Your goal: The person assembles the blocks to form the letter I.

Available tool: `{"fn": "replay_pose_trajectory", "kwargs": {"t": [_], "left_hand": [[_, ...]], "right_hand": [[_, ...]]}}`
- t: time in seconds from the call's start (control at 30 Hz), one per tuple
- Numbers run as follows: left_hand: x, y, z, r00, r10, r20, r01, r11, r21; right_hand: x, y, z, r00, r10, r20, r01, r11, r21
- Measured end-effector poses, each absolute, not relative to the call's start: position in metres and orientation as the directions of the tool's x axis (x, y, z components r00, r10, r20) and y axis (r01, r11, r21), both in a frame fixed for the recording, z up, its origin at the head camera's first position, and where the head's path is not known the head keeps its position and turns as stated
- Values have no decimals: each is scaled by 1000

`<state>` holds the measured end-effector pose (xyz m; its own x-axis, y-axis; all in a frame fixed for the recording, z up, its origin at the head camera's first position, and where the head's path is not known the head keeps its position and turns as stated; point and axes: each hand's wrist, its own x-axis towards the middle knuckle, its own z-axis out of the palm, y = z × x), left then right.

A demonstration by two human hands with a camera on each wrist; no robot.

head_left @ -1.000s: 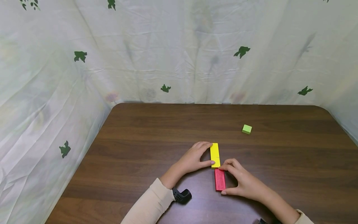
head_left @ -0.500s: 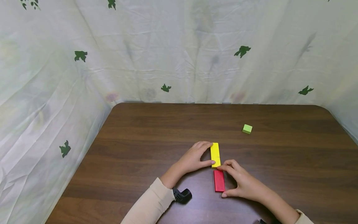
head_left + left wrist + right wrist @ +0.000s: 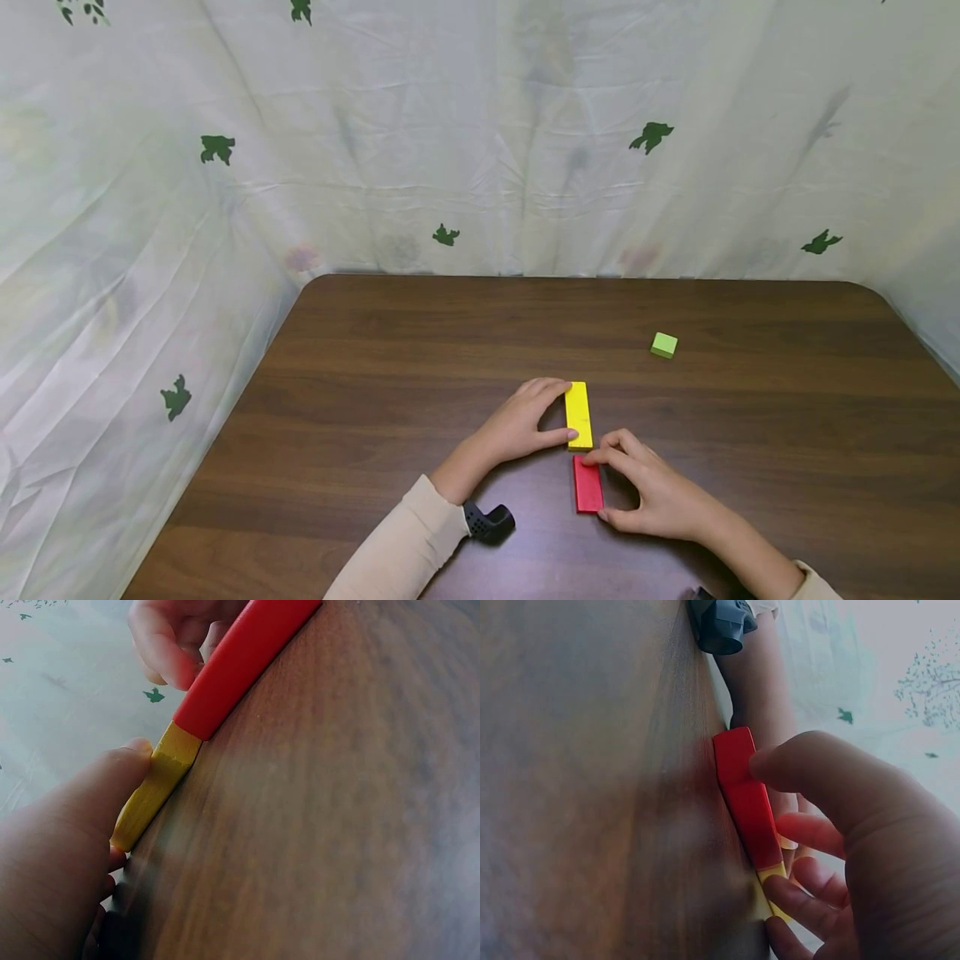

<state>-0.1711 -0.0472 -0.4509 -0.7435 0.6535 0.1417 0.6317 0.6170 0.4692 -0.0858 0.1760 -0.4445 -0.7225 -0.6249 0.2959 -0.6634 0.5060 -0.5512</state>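
Observation:
A long yellow block lies flat on the brown table. My left hand holds it from the left, thumb near its near end and fingers at its far end. Just below it, almost end to end, lies a red block with a narrow gap between them in the head view. From the right, my right hand holds the red block, index finger on its far end and thumb at its near right corner. The right wrist view shows the thumb against the red block.
A small light green block sits farther back on the right of the wood-grain table. A pale curtain with green bird shapes hangs behind and at the sides. A black wrist device is on the left wrist.
The red block has shifted slightly left and toward me, off the yellow block's end. My right index finger has moved from the joint onto the red block. The left hand stays put.

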Motion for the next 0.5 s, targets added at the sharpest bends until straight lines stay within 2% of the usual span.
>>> {"fn": "replay_pose_trajectory", "kwargs": {"t": [0.5], "left_hand": [[-170, -47, -450, -744, 653, 139, 631, 619, 467]], "right_hand": [[-86, 176, -444, -703, -631, 327, -690, 496, -527]]}}
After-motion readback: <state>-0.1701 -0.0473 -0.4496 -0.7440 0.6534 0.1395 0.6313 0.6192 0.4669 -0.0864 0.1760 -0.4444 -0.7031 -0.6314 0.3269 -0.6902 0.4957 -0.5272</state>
